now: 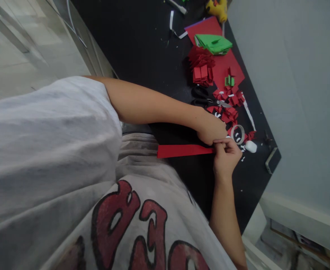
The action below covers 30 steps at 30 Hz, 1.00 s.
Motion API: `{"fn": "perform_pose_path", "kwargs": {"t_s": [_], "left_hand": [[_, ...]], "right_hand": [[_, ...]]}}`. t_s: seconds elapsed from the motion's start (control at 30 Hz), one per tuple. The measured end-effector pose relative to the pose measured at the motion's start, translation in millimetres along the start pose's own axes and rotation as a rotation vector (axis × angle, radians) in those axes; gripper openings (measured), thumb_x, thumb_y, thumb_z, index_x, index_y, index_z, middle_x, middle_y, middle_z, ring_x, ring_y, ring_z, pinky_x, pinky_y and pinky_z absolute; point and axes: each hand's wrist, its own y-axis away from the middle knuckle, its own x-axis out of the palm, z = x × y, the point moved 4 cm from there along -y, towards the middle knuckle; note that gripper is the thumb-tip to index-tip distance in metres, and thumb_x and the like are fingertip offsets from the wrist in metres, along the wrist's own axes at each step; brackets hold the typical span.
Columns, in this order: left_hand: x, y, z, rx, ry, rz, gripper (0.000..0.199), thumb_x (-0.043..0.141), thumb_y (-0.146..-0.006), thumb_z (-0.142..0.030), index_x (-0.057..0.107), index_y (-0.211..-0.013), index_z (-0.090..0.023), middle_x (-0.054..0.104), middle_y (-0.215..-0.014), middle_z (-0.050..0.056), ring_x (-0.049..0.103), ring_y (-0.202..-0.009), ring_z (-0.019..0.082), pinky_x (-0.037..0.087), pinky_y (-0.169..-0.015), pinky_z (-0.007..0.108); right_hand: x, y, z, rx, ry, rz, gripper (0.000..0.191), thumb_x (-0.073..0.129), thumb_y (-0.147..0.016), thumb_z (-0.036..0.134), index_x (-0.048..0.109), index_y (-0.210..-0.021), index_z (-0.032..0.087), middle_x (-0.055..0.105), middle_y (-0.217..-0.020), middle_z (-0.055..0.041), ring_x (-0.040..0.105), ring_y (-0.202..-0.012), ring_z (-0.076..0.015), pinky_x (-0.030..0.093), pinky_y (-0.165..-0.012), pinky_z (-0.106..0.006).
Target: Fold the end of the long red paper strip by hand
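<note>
A long red paper strip (185, 150) runs out from between my hands toward my lap. My right hand (227, 156) pinches its far end, with thumb and fingers pressed together. Curled against that same end is my left hand (212, 127), its fingertips mostly hidden beneath it. Just past my fingers lie a roll of tape (237, 134) and a small white case (250, 146). Scissors with black handles (201, 98) rest beside my left wrist, among folded red paper pieces (230, 113).
Along the wall side of the black table (142, 45) are a stack of folded red paper (201, 65), green folded paper (214, 44), red sheets (234, 67) and a yellow toy (219, 9). A phone (273, 161) lies at the far corner. White paper scraps (178, 35) are scattered about.
</note>
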Motion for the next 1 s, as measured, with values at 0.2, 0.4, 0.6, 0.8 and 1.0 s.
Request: {"fn": "perform_pose_path", "kwargs": {"t_s": [0.2, 0.4, 0.6, 0.8, 1.0], "left_hand": [[1.7, -2.3, 2.6, -0.025, 0.059, -0.052, 0.014, 0.072, -0.083, -0.021, 0.082, -0.094, -0.021, 0.076, -0.098, 0.011, 0.065, -0.085, 0.024, 0.046, -0.084, 0.036], [0.4, -0.7, 1.2, 0.003, -0.020, -0.003, 0.023, 0.066, -0.090, -0.023, 0.081, -0.106, -0.018, 0.076, -0.105, 0.015, 0.066, -0.088, 0.026, 0.045, -0.082, 0.037], [-0.9, 0.0, -1.0, 0.021, -0.038, 0.006, 0.026, 0.064, -0.093, -0.024, 0.081, -0.109, -0.015, 0.076, -0.109, 0.019, 0.066, -0.087, 0.027, 0.044, -0.077, 0.036], [-0.6, 0.7, -1.4, 0.025, -0.035, 0.007, 0.025, 0.064, -0.093, -0.024, 0.081, -0.108, -0.016, 0.076, -0.108, 0.019, 0.067, -0.086, 0.027, 0.044, -0.079, 0.037], [0.3, 0.1, -0.7, 0.004, -0.015, 0.010, 0.021, 0.066, -0.091, -0.024, 0.081, -0.105, -0.018, 0.077, -0.108, 0.016, 0.067, -0.091, 0.026, 0.045, -0.084, 0.036]], "right_hand": [[0.0, 0.4, 2.3, 0.007, -0.009, -0.003, 0.009, 0.068, -0.073, 0.027, 0.068, -0.067, 0.020, 0.039, -0.052, 0.0087, 0.031, -0.052, -0.0092, 0.028, -0.057, -0.026], [-0.1, 0.5, 3.2, -0.008, 0.009, -0.002, 0.009, 0.067, -0.073, 0.028, 0.067, -0.067, 0.021, 0.038, -0.052, 0.0086, 0.032, -0.053, -0.0095, 0.029, -0.058, -0.026], [-0.3, 0.5, 2.4, -0.015, 0.034, 0.002, 0.011, 0.067, -0.075, 0.030, 0.067, -0.068, 0.021, 0.037, -0.053, 0.0085, 0.032, -0.053, -0.0097, 0.030, -0.058, -0.026], [-0.7, 0.1, 0.5, -0.011, 0.022, -0.004, 0.011, 0.068, -0.074, 0.030, 0.068, -0.068, 0.021, 0.039, -0.053, 0.0081, 0.033, -0.054, -0.0100, 0.031, -0.059, -0.026], [0.3, 0.3, 1.4, -0.008, 0.002, -0.010, 0.010, 0.068, -0.073, 0.029, 0.067, -0.067, 0.021, 0.041, -0.054, 0.0078, 0.037, -0.055, -0.0107, 0.034, -0.061, -0.027]]}}
